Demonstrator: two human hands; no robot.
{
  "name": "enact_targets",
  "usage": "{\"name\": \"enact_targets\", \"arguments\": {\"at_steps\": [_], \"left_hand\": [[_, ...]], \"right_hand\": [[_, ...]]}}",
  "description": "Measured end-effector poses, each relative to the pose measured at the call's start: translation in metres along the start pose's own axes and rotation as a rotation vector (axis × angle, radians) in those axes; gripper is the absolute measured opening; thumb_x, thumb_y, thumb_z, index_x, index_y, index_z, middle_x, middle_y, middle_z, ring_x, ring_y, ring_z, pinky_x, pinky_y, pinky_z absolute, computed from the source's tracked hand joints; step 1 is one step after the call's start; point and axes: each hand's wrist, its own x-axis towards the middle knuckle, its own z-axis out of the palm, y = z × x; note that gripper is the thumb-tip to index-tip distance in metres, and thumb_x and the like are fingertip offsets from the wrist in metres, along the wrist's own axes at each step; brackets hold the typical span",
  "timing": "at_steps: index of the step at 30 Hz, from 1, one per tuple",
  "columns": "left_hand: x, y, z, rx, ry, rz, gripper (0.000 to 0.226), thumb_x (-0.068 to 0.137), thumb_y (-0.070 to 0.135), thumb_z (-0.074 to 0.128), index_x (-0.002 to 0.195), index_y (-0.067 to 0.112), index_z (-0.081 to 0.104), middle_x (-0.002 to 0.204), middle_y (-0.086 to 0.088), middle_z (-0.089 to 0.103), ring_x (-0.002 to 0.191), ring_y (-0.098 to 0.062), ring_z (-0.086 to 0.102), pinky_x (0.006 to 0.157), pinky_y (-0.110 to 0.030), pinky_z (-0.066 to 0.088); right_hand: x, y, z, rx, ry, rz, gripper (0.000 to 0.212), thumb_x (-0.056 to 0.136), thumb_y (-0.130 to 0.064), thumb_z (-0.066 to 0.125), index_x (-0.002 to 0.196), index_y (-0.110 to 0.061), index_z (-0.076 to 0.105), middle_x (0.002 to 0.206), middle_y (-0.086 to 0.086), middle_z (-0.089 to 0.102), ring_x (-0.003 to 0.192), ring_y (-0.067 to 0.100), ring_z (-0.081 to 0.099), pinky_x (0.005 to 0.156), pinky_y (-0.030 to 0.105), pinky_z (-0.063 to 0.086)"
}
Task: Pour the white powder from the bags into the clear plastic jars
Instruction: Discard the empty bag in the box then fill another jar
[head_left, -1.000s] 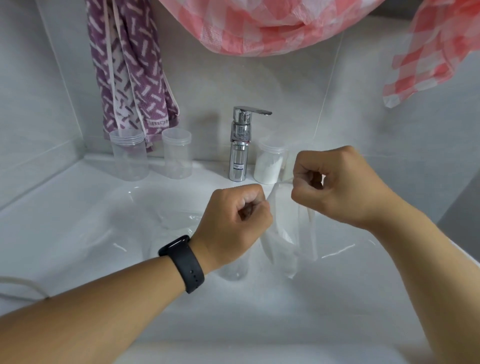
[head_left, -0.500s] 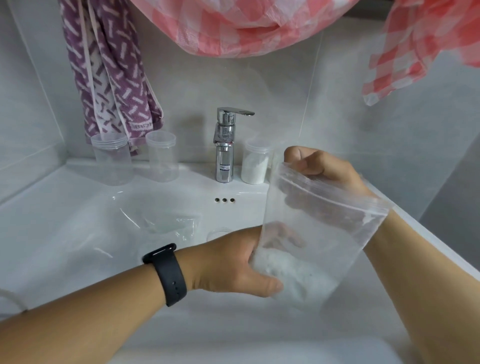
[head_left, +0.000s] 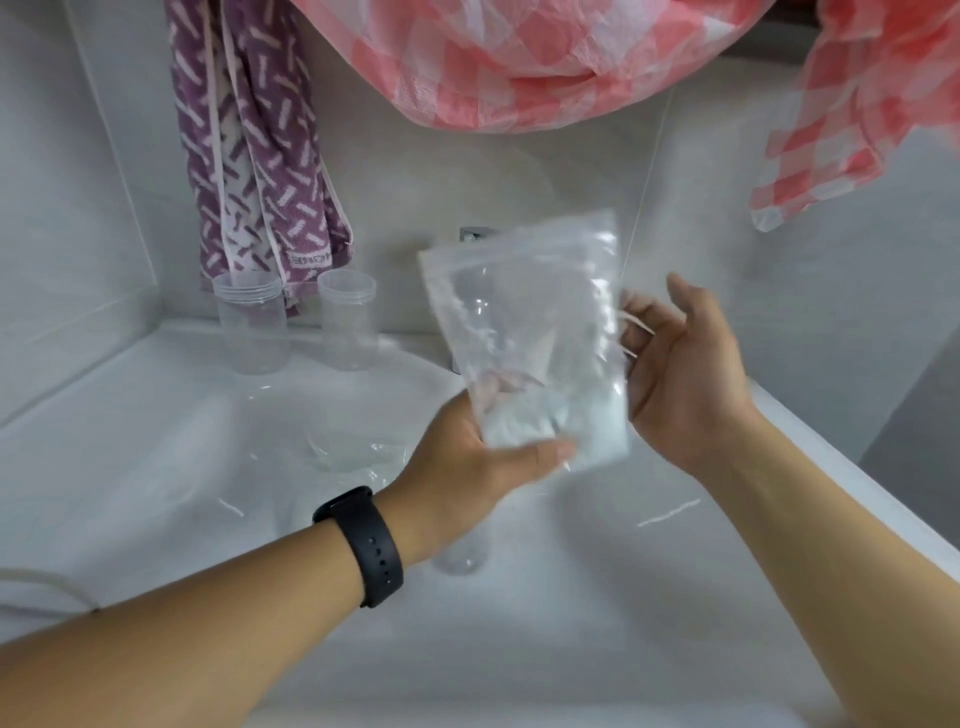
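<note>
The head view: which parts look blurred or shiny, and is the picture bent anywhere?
In the head view the bag and the left hand under it are smeared by motion; glare streaks lie on the bag and on the wet-looking sink; the two empty jars stay fairly sharp; the wide lens bends the wall lines near the edges; light is soft, with faint shadows.

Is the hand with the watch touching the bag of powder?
Touching. The head view shows the left hand under the bag, its thumb pressed across the bag's lower front where the white powder sits.
</note>
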Motion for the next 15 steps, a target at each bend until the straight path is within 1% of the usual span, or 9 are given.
{"name": "enact_targets", "arguments": {"at_steps": [3,5,6,8,9,10,12,14,15], "left_hand": [[0.009,-0.001,-0.004,-0.166,0.322,0.023,0.038,0.083,0.013,0.081,0.114,0.025,0.063,0.1,0.008,0.075,0.092,-0.005,0.071,0.078,-0.022,0.054],[0.012,-0.001,-0.006,-0.127,0.44,0.058,0.041,0.086,0.021,0.079,0.121,0.029,0.06,0.109,0.01,0.073,0.101,-0.005,0.069,0.086,-0.026,0.055],[0.012,0.001,-0.007,-0.131,0.458,0.076,0.04,0.088,0.021,0.077,0.123,0.03,0.059,0.109,0.013,0.073,0.102,-0.004,0.069,0.085,-0.024,0.055],[0.011,0.003,-0.006,-0.144,0.403,0.069,0.035,0.093,0.02,0.071,0.123,0.033,0.057,0.103,0.017,0.074,0.096,-0.001,0.07,0.079,-0.018,0.054],[0.009,0.003,-0.004,-0.132,0.338,0.057,0.034,0.096,0.023,0.068,0.125,0.034,0.056,0.104,0.016,0.074,0.097,-0.001,0.071,0.081,-0.019,0.055],[0.009,0.001,-0.002,-0.107,0.27,0.049,0.032,0.097,0.028,0.065,0.128,0.036,0.056,0.109,0.013,0.074,0.103,-0.003,0.07,0.088,-0.024,0.055],[0.007,-0.005,0.001,-0.043,0.168,0.048,0.034,0.095,0.046,0.06,0.129,0.045,0.056,0.121,0.01,0.07,0.116,-0.007,0.065,0.102,-0.036,0.051],[0.006,-0.005,0.004,-0.013,0.164,0.076,0.043,0.091,0.053,0.058,0.133,0.047,0.051,0.128,0.01,0.067,0.122,-0.011,0.062,0.106,-0.042,0.048],[0.005,-0.006,0.005,-0.036,0.197,0.11,0.048,0.091,0.049,0.059,0.137,0.042,0.046,0.13,0.01,0.065,0.123,-0.011,0.061,0.106,-0.041,0.048]], "right_hand": [[-0.003,0.031,0.014,-0.053,0.035,0.06,0.046,0.099,-0.058,0.043,0.107,-0.018,0.065,0.085,0.001,0.064,0.071,0.019,0.059,0.067,0.034,0.05],[-0.011,0.052,0.028,-0.087,-0.048,0.132,0.053,0.091,-0.065,0.05,0.112,-0.019,0.065,0.093,0.003,0.064,0.084,0.021,0.063,0.085,0.038,0.056],[-0.016,0.061,0.034,-0.085,-0.104,0.164,0.056,0.087,-0.066,0.053,0.114,-0.018,0.067,0.101,0.006,0.066,0.094,0.024,0.064,0.096,0.04,0.055],[-0.025,0.071,0.042,-0.084,-0.215,0.202,0.057,0.09,-0.063,0.053,0.123,-0.019,0.068,0.122,0.008,0.069,0.116,0.028,0.065,0.108,0.042,0.05],[-0.028,0.074,0.044,-0.077,-0.249,0.212,0.054,0.095,-0.061,0.048,0.129,-0.022,0.067,0.131,0.006,0.068,0.123,0.024,0.063,0.11,0.042,0.048],[-0.029,0.076,0.044,-0.05,-0.266,0.21,0.052,0.1,-0.058,0.043,0.134,-0.025,0.064,0.136,0.003,0.066,0.127,0.019,0.061,0.112,0.042,0.046],[-0.028,0.075,0.043,0.026,-0.244,0.197,0.055,0.104,-0.058,0.036,0.145,-0.025,0.054,0.143,0.004,0.061,0.135,0.022,0.056,0.116,0.046,0.039],[-0.023,0.076,0.038,0.05,-0.242,0.181,0.061,0.104,-0.062,0.036,0.15,-0.023,0.048,0.147,0.009,0.057,0.138,0.031,0.052,0.117,0.05,0.036],[-0.021,0.075,0.034,0.033,-0.231,0.164,0.061,0.103,-0.063,0.037,0.149,-0.024,0.048,0.145,0.009,0.059,0.134,0.032,0.056,0.113,0.049,0.041]]}}
